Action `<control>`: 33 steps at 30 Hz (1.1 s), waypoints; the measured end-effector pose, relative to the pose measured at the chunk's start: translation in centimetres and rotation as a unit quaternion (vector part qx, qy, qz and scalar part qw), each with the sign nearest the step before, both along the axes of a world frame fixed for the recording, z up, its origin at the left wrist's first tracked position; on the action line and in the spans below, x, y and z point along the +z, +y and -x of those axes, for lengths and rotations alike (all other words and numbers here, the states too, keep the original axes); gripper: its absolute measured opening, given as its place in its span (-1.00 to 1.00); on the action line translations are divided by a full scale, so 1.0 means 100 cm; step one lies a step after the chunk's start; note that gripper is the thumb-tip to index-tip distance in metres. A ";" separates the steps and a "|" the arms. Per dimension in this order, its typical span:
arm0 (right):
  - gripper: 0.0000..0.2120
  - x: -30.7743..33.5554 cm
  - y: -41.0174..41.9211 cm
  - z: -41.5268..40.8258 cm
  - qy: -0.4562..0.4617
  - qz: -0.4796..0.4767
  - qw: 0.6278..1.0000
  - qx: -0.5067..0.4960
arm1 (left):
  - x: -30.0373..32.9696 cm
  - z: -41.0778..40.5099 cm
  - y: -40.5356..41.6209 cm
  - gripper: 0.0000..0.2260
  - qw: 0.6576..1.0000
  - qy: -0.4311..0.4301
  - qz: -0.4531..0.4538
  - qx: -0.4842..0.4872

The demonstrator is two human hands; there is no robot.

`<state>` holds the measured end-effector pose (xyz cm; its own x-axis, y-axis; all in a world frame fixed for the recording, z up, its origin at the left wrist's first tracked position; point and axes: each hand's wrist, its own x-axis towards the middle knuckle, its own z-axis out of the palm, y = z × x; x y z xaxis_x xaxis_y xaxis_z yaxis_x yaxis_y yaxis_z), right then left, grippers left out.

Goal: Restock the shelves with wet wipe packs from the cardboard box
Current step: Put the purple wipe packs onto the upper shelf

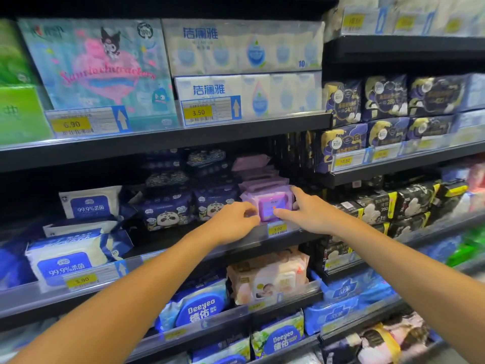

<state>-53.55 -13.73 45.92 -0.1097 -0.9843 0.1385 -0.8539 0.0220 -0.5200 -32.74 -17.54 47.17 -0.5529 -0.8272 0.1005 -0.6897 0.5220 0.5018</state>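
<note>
A purple wet wipe pack (271,203) stands at the front of the middle shelf (183,240), ahead of a row of similar purple packs (258,177). My left hand (233,219) touches the pack's left edge with curled fingers. My right hand (307,210) holds its right side, thumb on the front, index finger over the top corner. Both arms reach in from below. The cardboard box is out of view.
Dark blue panda-print packs (168,214) and white-blue 99.9% packs (68,261) sit to the left on the same shelf. Tissue bundles (244,46) fill the shelf above. Deeyeo packs (199,308) and baby wipes (270,279) are below. Dark pad packs (383,101) fill the right bay.
</note>
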 end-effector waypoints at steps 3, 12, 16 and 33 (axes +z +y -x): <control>-0.36 0.005 -0.006 0.001 -0.027 0.001 1.000 -0.003 | 0.005 0.005 -0.001 -0.59 0.999 -0.011 -0.031 -0.004; -0.26 -0.008 0.023 -0.004 0.103 0.071 0.992 -0.003 | -0.010 -0.030 0.024 -0.51 0.996 -0.034 0.083 -0.019; -0.40 -0.041 0.064 -0.026 0.167 0.255 0.949 0.081 | -0.031 -0.065 0.065 -0.50 0.970 -0.042 0.238 -0.041; -0.46 -0.343 0.164 -0.145 0.160 -0.027 0.933 0.321 | -0.341 -0.211 0.202 -0.51 0.970 -0.188 0.148 -0.033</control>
